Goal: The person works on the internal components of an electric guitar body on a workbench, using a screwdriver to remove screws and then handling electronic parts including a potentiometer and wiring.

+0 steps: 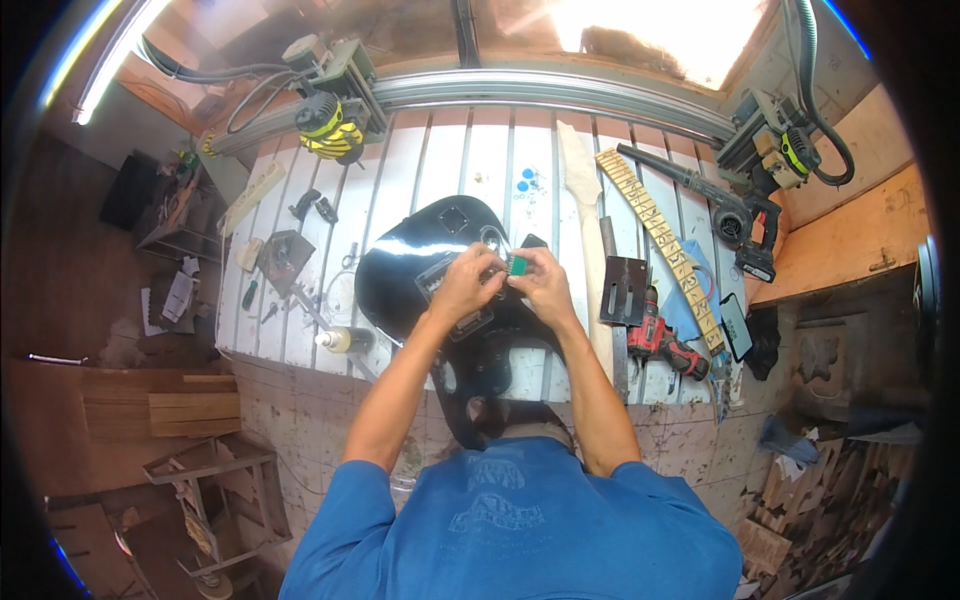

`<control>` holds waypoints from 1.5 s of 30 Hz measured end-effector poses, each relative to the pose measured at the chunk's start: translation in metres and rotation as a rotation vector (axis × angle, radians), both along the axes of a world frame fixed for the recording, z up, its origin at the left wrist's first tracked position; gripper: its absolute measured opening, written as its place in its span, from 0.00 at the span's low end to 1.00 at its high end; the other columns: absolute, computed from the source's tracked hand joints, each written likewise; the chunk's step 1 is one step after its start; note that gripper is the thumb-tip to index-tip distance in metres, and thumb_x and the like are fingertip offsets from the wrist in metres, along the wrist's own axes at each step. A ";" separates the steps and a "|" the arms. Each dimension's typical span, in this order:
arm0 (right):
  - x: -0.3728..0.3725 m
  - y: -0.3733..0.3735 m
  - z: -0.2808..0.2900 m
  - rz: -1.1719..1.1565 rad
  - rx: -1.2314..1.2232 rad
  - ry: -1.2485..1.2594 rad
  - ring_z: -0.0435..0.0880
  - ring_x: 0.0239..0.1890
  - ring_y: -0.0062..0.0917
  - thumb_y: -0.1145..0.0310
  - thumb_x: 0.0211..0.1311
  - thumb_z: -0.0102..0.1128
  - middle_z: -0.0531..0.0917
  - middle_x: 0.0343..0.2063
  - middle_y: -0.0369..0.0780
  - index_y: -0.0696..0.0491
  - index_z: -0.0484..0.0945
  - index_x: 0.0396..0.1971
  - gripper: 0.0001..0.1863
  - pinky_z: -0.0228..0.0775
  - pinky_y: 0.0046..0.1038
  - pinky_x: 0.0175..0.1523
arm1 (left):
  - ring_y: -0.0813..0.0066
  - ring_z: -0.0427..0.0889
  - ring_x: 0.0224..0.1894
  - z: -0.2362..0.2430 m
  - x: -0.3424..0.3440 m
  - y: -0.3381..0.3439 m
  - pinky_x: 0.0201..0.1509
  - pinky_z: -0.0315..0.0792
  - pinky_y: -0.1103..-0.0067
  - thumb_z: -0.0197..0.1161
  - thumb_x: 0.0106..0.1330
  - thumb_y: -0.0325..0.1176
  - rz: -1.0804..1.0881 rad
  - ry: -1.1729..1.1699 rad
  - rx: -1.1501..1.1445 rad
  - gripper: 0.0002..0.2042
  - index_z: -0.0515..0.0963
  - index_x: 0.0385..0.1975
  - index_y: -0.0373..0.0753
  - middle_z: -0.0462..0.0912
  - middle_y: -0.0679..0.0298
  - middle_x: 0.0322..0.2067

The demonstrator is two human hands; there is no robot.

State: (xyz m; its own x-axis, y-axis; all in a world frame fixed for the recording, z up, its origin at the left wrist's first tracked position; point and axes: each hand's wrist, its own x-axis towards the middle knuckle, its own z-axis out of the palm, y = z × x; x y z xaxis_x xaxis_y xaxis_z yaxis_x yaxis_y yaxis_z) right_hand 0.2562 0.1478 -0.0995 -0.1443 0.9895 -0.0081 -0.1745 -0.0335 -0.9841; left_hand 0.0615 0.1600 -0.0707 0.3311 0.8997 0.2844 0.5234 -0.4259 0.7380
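A glossy black electric guitar body (400, 270) lies on the white slatted bench in front of me. Over it my two hands come close together. My right hand (548, 288) pinches a small green block (517, 265), too small to name further. My left hand (464, 290) is closed beside it, fingertips pressed together toward the block; whatever they hold is hidden. Beneath my left wrist, a clear plastic case (472, 324) rests on the guitar body, partly covered by my forearm.
A red cordless drill (655, 338), a slotted ruler-like strip (660, 235), a wooden guitar neck (580, 180) and a cordless blower (728, 215) lie to the right. A glue bottle (343, 340) stands left. A machine gantry (540, 88) spans the far side.
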 end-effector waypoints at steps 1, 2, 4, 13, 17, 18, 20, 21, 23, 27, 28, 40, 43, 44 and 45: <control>-0.002 0.000 0.002 -0.002 0.005 -0.016 0.85 0.48 0.21 0.90 0.58 0.68 0.78 0.50 0.36 0.63 0.79 0.56 0.25 0.83 0.21 0.53 | 0.54 0.84 0.42 -0.001 -0.001 0.000 0.47 0.78 0.65 0.69 0.65 0.28 -0.001 0.018 0.007 0.07 0.85 0.41 0.37 0.81 0.55 0.40; -0.001 0.000 0.002 -0.002 -0.003 -0.004 0.85 0.48 0.21 0.90 0.58 0.68 0.78 0.50 0.36 0.63 0.79 0.56 0.25 0.83 0.22 0.53 | 0.53 0.84 0.42 -0.001 -0.001 0.002 0.47 0.78 0.64 0.69 0.65 0.28 -0.017 0.024 0.007 0.07 0.85 0.40 0.37 0.81 0.55 0.40; 0.000 0.000 0.003 0.000 -0.021 0.019 0.85 0.48 0.21 0.90 0.57 0.68 0.77 0.50 0.37 0.63 0.80 0.56 0.24 0.82 0.22 0.53 | 0.52 0.84 0.43 -0.001 -0.004 0.006 0.47 0.78 0.64 0.69 0.65 0.28 -0.049 0.037 0.006 0.07 0.85 0.40 0.37 0.82 0.55 0.39; -0.003 0.006 0.000 -0.061 0.035 -0.022 0.84 0.44 0.20 0.89 0.54 0.70 0.77 0.48 0.37 0.62 0.83 0.53 0.24 0.79 0.23 0.47 | 0.52 0.86 0.41 0.001 0.003 0.008 0.48 0.79 0.64 0.69 0.64 0.27 0.019 0.055 -0.104 0.06 0.84 0.37 0.33 0.86 0.52 0.35; -0.007 0.003 0.001 -0.072 0.106 -0.259 0.85 0.43 0.22 0.89 0.53 0.70 0.78 0.47 0.38 0.61 0.84 0.53 0.24 0.80 0.23 0.47 | 0.51 0.86 0.39 -0.002 -0.002 0.009 0.46 0.78 0.64 0.69 0.64 0.28 0.012 0.052 -0.043 0.06 0.85 0.37 0.32 0.86 0.51 0.34; -0.008 0.003 0.005 -0.057 0.106 -0.236 0.85 0.43 0.22 0.89 0.53 0.70 0.78 0.47 0.39 0.61 0.84 0.52 0.24 0.80 0.23 0.46 | 0.50 0.86 0.38 -0.003 -0.005 0.010 0.45 0.78 0.63 0.69 0.65 0.28 0.018 0.019 -0.089 0.06 0.85 0.37 0.32 0.86 0.50 0.34; -0.008 0.007 0.006 -0.060 0.096 -0.198 0.86 0.42 0.23 0.89 0.53 0.70 0.79 0.46 0.39 0.61 0.84 0.52 0.24 0.81 0.23 0.46 | 0.50 0.85 0.37 -0.001 -0.006 0.012 0.43 0.78 0.63 0.68 0.65 0.29 0.019 0.031 -0.164 0.07 0.86 0.39 0.33 0.86 0.49 0.34; -0.007 0.010 0.003 -0.078 0.086 -0.185 0.86 0.42 0.23 0.89 0.53 0.70 0.79 0.45 0.39 0.61 0.84 0.52 0.24 0.81 0.24 0.46 | 0.50 0.85 0.37 0.001 -0.005 0.012 0.43 0.78 0.63 0.68 0.65 0.29 0.007 0.028 -0.135 0.07 0.86 0.38 0.33 0.86 0.49 0.34; -0.009 0.009 0.004 -0.089 0.097 -0.207 0.86 0.41 0.23 0.89 0.52 0.70 0.79 0.45 0.39 0.61 0.84 0.52 0.24 0.81 0.24 0.46 | 0.50 0.85 0.37 0.004 -0.003 0.010 0.43 0.77 0.63 0.68 0.65 0.29 -0.009 0.024 -0.081 0.07 0.86 0.38 0.33 0.86 0.50 0.34; -0.014 0.010 0.007 -0.065 0.107 -0.196 0.86 0.43 0.23 0.89 0.52 0.71 0.78 0.45 0.39 0.61 0.84 0.51 0.23 0.82 0.25 0.46 | 0.52 0.87 0.38 0.008 -0.012 0.016 0.46 0.79 0.65 0.69 0.65 0.30 0.007 0.086 -0.148 0.08 0.86 0.37 0.31 0.87 0.51 0.35; -0.013 0.014 0.004 -0.075 0.079 -0.162 0.86 0.43 0.24 0.89 0.53 0.71 0.78 0.45 0.39 0.61 0.84 0.51 0.23 0.82 0.25 0.46 | 0.52 0.87 0.38 0.007 -0.010 0.016 0.46 0.79 0.65 0.69 0.65 0.31 -0.004 0.080 -0.124 0.08 0.86 0.37 0.31 0.87 0.51 0.35; -0.022 0.009 0.024 -0.068 0.078 -0.325 0.87 0.44 0.26 0.89 0.52 0.71 0.81 0.47 0.41 0.62 0.84 0.52 0.24 0.82 0.25 0.48 | 0.55 0.89 0.36 0.013 -0.014 0.018 0.44 0.80 0.66 0.69 0.65 0.31 0.037 0.110 -0.131 0.08 0.86 0.37 0.32 0.87 0.51 0.34; -0.019 0.012 0.020 -0.087 0.114 -0.310 0.88 0.42 0.27 0.88 0.51 0.72 0.81 0.46 0.41 0.61 0.85 0.52 0.24 0.82 0.26 0.46 | 0.56 0.89 0.34 0.014 -0.013 0.018 0.42 0.80 0.66 0.69 0.65 0.31 0.055 0.030 -0.214 0.08 0.86 0.37 0.32 0.88 0.51 0.33; -0.016 0.018 0.017 -0.102 0.095 -0.282 0.88 0.42 0.27 0.88 0.52 0.71 0.81 0.46 0.42 0.61 0.84 0.52 0.24 0.82 0.27 0.46 | 0.56 0.88 0.34 0.013 -0.009 0.017 0.42 0.80 0.66 0.69 0.65 0.31 0.050 0.019 -0.185 0.08 0.86 0.37 0.32 0.88 0.51 0.33; -0.014 0.021 0.014 -0.116 0.077 -0.254 0.88 0.42 0.28 0.88 0.52 0.71 0.81 0.46 0.42 0.62 0.84 0.52 0.24 0.83 0.28 0.46 | 0.56 0.88 0.34 0.013 -0.007 0.017 0.42 0.80 0.67 0.68 0.66 0.31 0.044 0.008 -0.156 0.08 0.86 0.37 0.32 0.88 0.51 0.33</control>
